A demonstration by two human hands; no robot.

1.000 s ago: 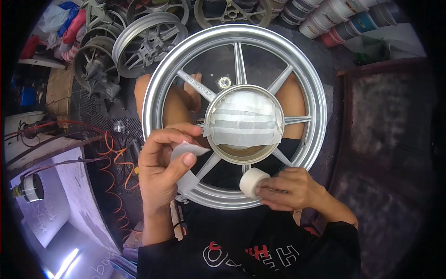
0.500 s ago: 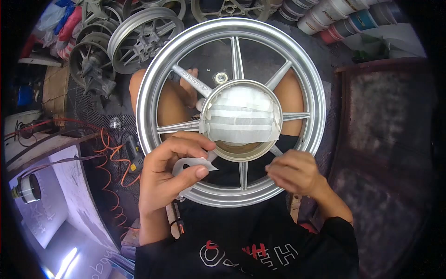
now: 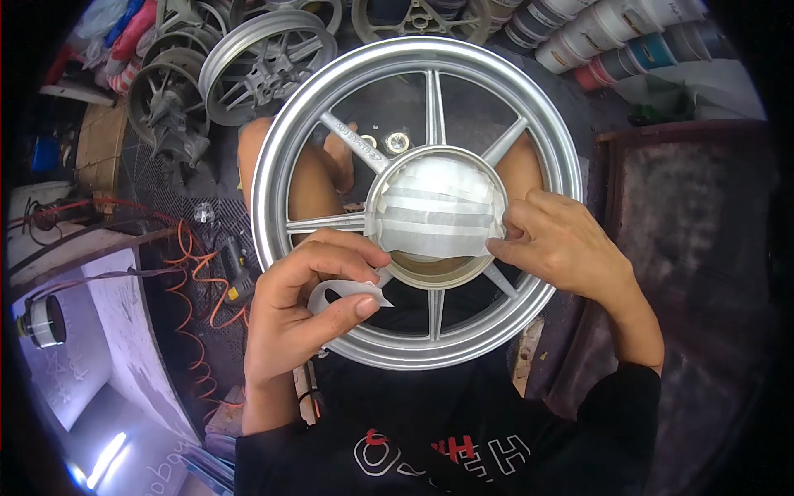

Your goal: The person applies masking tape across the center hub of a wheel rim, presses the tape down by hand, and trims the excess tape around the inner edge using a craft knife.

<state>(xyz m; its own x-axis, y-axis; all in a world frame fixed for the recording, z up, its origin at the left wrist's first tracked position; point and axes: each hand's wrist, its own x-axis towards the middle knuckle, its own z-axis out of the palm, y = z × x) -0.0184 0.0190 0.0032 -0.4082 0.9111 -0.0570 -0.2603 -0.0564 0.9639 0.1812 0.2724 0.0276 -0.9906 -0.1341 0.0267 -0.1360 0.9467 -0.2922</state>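
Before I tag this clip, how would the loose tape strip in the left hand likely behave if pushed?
The tape strip would probably bend easily, as it curls into a loop in the left hand. Its thin edge suggests it's very light. It may cling, since similar strips lie flat across the hub.

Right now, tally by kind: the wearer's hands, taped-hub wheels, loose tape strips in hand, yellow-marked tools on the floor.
Hands: 2 (left hand, right hand)
Taped-hub wheel: 1
Loose tape strip, curled in the left hand: 1
Yellow-marked dark tool: 1
Total: 5
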